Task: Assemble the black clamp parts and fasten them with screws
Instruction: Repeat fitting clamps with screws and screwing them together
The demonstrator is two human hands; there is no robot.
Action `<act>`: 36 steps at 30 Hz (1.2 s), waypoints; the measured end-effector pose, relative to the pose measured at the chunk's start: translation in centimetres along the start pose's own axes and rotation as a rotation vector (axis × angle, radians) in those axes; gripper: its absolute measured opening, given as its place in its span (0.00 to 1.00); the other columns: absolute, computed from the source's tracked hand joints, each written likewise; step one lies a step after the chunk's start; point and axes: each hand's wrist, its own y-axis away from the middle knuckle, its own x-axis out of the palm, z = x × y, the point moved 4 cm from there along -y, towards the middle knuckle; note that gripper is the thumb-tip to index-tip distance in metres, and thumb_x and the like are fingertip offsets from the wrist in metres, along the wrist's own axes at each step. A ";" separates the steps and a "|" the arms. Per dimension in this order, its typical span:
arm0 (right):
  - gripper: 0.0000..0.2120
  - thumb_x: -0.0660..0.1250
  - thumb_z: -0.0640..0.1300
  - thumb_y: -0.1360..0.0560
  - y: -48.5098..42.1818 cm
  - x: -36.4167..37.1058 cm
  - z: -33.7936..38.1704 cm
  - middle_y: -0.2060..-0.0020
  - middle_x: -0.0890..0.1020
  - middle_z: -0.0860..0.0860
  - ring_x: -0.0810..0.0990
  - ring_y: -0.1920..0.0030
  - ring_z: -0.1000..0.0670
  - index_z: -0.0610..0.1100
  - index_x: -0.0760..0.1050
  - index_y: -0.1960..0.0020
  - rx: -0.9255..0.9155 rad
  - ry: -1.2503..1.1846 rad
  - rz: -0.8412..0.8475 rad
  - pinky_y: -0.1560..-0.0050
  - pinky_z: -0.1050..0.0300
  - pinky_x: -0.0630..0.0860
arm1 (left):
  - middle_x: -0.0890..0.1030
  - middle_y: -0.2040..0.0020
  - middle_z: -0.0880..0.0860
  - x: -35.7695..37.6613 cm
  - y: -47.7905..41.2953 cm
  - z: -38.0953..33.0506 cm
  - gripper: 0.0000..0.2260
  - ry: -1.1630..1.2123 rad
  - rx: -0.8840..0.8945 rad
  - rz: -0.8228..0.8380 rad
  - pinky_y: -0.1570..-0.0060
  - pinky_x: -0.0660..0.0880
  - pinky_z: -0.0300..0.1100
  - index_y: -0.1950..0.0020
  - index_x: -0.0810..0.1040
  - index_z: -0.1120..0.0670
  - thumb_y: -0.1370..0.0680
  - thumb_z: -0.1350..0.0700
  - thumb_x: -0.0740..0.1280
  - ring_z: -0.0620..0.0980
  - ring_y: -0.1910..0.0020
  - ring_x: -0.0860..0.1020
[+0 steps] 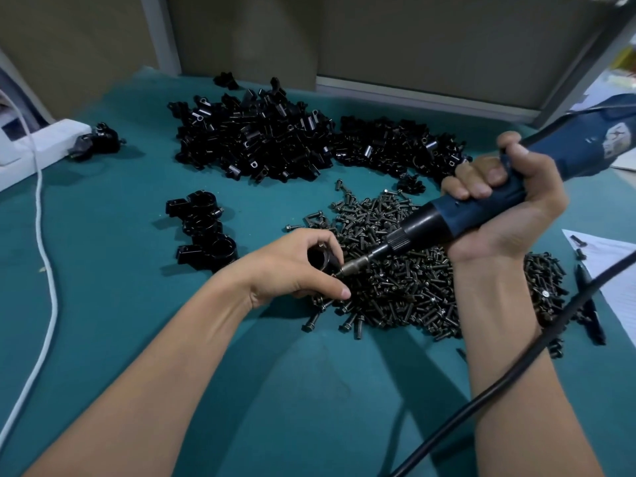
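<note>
On my teal bench (137,321), a large heap of black clamp parts (261,139) lies at the far side, with a spread of dark screws (395,280) nearer me on the right. A small cluster of assembled clamps (203,228) sits apart to the left of the screws, and one more black clamp piece (98,141) lies just beside a white power strip (41,146) at the far left edge. A white cable (48,270) runs from that strip down the left side of the bench. On the right, a sheet of paper (616,266) holds a few stray screws, with a black pen (590,304) at its edge. The tool's black cord (516,366) crosses over my right forearm and hides part of the screw pile.

My left hand (292,270) rests at the near left edge of the screws, fingers and thumb curled round a black clamp (318,258), which it steadies just above the bench. My right hand (506,208) is wrapped in a full fist round the blue body of an electric screwdriver (457,215), held slanting down to the left. Its metal bit (354,266) meets the side of the clamp between my left thumb and fingertips; the screw there is too small to make out.
</note>
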 end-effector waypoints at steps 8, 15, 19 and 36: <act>0.06 0.57 0.38 0.26 0.0 -0.5 0.0 0.76 0.68 0.54 0.66 0.77 0.55 0.45 0.69 0.61 -0.025 0.019 -0.088 0.73 0.62 0.66 | 0.74 0.63 0.48 -0.5 -0.2 -0.5 0.15 -0.153 0.114 -0.127 0.69 0.67 0.31 0.58 0.76 0.49 0.34 0.61 0.80 0.37 0.71 0.70; 0.07 0.56 0.38 0.26 -0.1 -0.7 0.0 0.76 0.68 0.54 0.66 0.77 0.55 0.45 0.68 0.61 -0.031 0.012 -0.120 0.73 0.62 0.66 | 0.74 0.62 0.48 -0.5 -0.3 -0.6 0.15 -0.162 0.131 -0.144 0.69 0.67 0.29 0.57 0.75 0.50 0.33 0.60 0.80 0.36 0.70 0.71; 0.06 0.57 0.38 0.27 -0.1 -0.7 0.0 0.76 0.69 0.54 0.67 0.76 0.55 0.45 0.69 0.62 -0.036 0.026 -0.125 0.73 0.62 0.66 | 0.75 0.60 0.49 -0.6 -0.4 -0.6 0.15 -0.186 0.142 -0.153 0.68 0.67 0.29 0.57 0.75 0.49 0.33 0.59 0.80 0.36 0.69 0.71; 0.06 0.58 0.37 0.27 0.0 -0.5 -0.3 0.75 0.68 0.53 0.66 0.76 0.54 0.44 0.68 0.62 -0.041 0.035 -0.165 0.72 0.61 0.67 | 0.76 0.57 0.46 -1.1 -0.5 -0.7 0.16 -0.221 0.140 -0.216 0.63 0.68 0.33 0.57 0.76 0.46 0.35 0.56 0.81 0.39 0.63 0.73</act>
